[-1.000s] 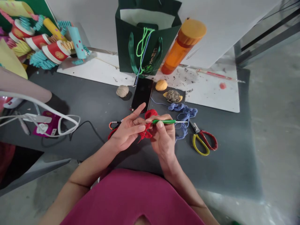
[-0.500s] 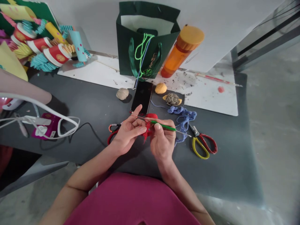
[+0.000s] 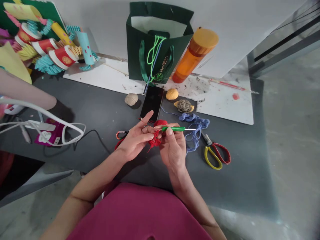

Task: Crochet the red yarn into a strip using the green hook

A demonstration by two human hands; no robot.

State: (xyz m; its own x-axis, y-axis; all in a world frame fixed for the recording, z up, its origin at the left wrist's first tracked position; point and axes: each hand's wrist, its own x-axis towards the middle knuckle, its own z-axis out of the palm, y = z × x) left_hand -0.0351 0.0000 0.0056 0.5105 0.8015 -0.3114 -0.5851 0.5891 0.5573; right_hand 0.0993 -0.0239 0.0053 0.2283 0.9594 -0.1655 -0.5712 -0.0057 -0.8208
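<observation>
My right hand (image 3: pixel 173 146) pinches a green-handled crochet hook (image 3: pixel 175 128), held level with its metal end pointing right. My left hand (image 3: pixel 136 137) grips a red crochet piece (image 3: pixel 155 139) between thumb and fingers, with the index finger raised and red yarn running over it. The two hands meet above the dark grey table (image 3: pixel 100 113), just in front of a black phone (image 3: pixel 151 99). A red yarn ball (image 3: pixel 160 123) shows behind my fingers.
Blue crochet work (image 3: pixel 196 125) and yellow-and-red scissors (image 3: pixel 215 153) lie right of my hands. Behind stand a green paper bag (image 3: pixel 157 46), an orange bottle (image 3: pixel 193 55), small yarn balls and a white sheet. Paper-cup crafts (image 3: pixel 50 46) and white cables (image 3: pixel 45 123) sit left.
The crochet hook dipped at a slant half a second ago and is level again now. Both hands have stayed in the same place over the red piece.
</observation>
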